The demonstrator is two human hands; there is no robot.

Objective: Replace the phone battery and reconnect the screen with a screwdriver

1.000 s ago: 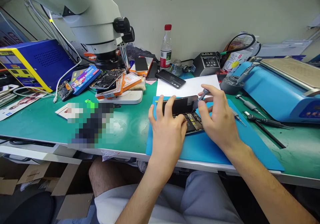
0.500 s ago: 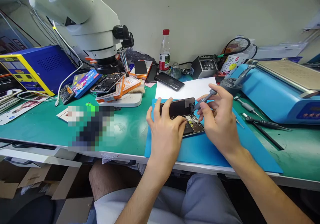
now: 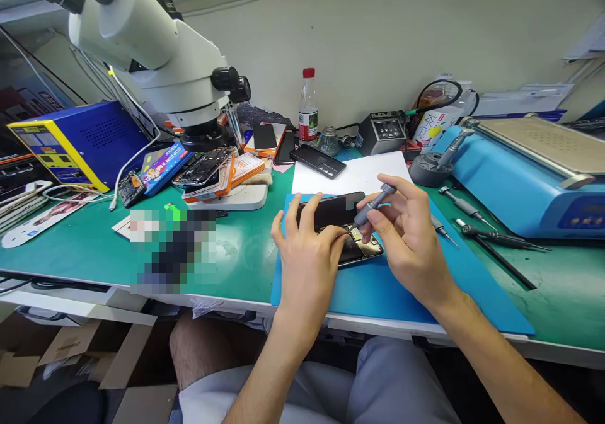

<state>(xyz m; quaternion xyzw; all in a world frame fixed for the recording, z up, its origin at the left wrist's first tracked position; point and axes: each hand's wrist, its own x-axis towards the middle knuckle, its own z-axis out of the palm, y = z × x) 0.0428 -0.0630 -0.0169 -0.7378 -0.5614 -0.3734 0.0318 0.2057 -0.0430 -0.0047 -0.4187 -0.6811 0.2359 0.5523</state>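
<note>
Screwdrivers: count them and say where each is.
5. The held screwdriver in the right hand; the upright screwdriver in the round holder; the grey screwdriver and dark screwdriver on the green mat beside it; the small screwdriver at the blue mat's edge. Others may be hidden.

One head-worn camera looks forward and down from the seated person's eye level onto a green-topped workbench (image 3: 70, 241), close enough that both forearms run up from the lower edge. The left hand (image 3: 307, 266) and the right hand (image 3: 409, 241), gripping a slim grey metal screwdriver (image 3: 375, 202), sit mid-frame over an opened black smartphone (image 3: 331, 210) on a blue rubber mat (image 3: 392, 282). A large white stereo microscope (image 3: 155, 52) crowds the upper left, and a pale plaster wall (image 3: 378, 27) closes the background.
</note>
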